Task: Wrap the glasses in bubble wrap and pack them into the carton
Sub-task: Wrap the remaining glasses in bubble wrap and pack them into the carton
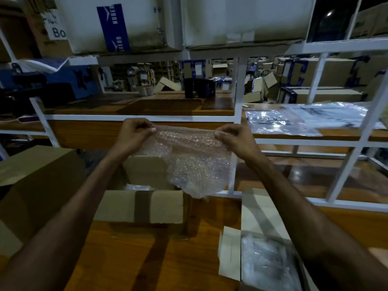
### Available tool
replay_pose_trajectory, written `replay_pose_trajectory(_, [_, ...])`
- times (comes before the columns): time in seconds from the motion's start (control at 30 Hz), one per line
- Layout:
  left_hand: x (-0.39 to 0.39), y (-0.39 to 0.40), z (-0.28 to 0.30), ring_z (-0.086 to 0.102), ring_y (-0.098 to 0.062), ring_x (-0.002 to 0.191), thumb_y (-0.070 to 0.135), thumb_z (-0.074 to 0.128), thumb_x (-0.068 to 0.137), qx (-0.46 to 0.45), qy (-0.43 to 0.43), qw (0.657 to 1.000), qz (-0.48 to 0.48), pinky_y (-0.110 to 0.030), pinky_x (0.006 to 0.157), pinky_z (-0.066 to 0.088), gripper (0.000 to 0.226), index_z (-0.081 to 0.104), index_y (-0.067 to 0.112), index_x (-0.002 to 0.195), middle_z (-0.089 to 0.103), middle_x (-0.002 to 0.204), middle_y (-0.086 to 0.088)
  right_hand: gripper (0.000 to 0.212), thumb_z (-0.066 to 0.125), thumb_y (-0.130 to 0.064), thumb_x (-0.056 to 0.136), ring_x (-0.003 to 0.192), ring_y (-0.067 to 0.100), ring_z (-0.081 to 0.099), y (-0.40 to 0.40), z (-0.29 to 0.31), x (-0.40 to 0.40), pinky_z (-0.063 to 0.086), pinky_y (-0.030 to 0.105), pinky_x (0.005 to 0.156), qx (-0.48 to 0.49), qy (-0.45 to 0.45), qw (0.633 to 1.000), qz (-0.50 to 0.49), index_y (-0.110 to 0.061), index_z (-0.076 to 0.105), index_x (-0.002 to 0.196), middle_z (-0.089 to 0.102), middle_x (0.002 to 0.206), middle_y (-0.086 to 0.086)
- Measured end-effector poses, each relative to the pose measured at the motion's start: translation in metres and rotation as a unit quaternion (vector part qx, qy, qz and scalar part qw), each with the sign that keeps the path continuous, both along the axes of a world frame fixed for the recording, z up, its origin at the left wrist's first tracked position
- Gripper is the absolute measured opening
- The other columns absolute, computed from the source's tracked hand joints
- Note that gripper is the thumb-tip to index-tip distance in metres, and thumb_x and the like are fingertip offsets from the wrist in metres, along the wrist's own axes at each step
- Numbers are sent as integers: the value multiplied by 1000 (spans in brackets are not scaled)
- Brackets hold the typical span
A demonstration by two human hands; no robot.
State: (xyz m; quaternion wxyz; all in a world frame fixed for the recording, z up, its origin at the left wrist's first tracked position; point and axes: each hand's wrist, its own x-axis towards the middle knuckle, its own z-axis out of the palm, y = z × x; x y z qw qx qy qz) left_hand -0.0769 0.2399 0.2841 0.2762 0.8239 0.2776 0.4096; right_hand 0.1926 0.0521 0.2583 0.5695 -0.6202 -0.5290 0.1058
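Both hands are raised over the wooden table point(130, 259). The left hand point(134, 134) and right hand point(234, 136) each pinch a top corner of the bubble wrap point(195, 162), which hangs below the fingertips, above the open carton point(144, 204) (tape down its near flap). Beyond the knuckles, a white box point(113, 24) bears a blue label reading "NOBERO".

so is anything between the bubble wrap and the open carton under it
Nothing visible. The bubble wrap, pinched by the left hand and right hand, hangs right above the open carton.
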Motion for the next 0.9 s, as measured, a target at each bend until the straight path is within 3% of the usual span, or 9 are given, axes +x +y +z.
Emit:
replay_pose_trajectory(0.2, [7,-13,-2,70,-8,87,19,70,97,-27,51,997,-42,-28,77,54,10,74,11,102,74,96,-4,6,72,-9,96,72,10,75,-39,-15,26,57,23,60,-6,150,989,-15,-14,74,100,79,85,-1])
replay_pose_trajectory(0.4, [5,-42,-1,64,-9,66,33,77,89,-42,118,989,-78,-21,58,50,28,73,5,92,72,80,-8,12,67,-11,99,93,18,77,-81,-36,36,63,31,79,11,181,983,-22,-10,75,109,79,102,7])
replay_pose_trajectory(0.5, [10,-60,8,71,-13,82,32,81,84,-91,145,979,-109,-29,74,58,30,75,8,102,76,92,-6,15,65,-10,101,92,16,76,-102,-46,40,60,27,75,-11,140,990,-23,-4,74,112,79,99,5])
replay_pose_trajectory(0.57, [16,-74,9,73,-15,94,30,80,85,-104,187,969,-126,-36,86,60,30,75,15,110,77,104,-5,12,65,-11,101,89,17,75,-117,-55,45,61,32,76,-38,137,989,-28,-6,75,107,79,97,7])
replay_pose_trajectory(0.7, [32,-109,2,69,3,84,14,69,98,-115,260,943,-172,-15,70,53,23,74,15,120,72,112,1,18,63,-19,104,78,25,69,-147,-80,48,57,36,66,-116,150,981,-37,-4,74,104,76,96,19])
replay_pose_trajectory(0.77, [41,-129,-9,69,0,91,9,64,101,-155,262,934,-186,-20,75,55,24,74,18,121,70,119,2,22,62,-19,105,74,27,64,-163,-96,46,54,33,58,-146,159,975,-45,1,72,106,74,91,18])
replay_pose_trajectory(0.83, [49,-151,-23,67,-7,109,5,60,102,-196,257,922,-211,-27,89,57,26,74,16,122,66,128,5,21,61,-18,105,64,19,61,-177,-114,40,50,30,51,-170,172,969,-44,1,70,107,75,81,6])
replay_pose_trajectory(0.9, [58,-172,-40,71,-10,99,3,57,103,-237,245,909,-239,-23,81,57,25,74,6,121,72,122,-2,17,60,-17,105,53,11,56,-186,-132,32,46,28,47,-191,174,965,-34,-2,70,104,73,71,-4])
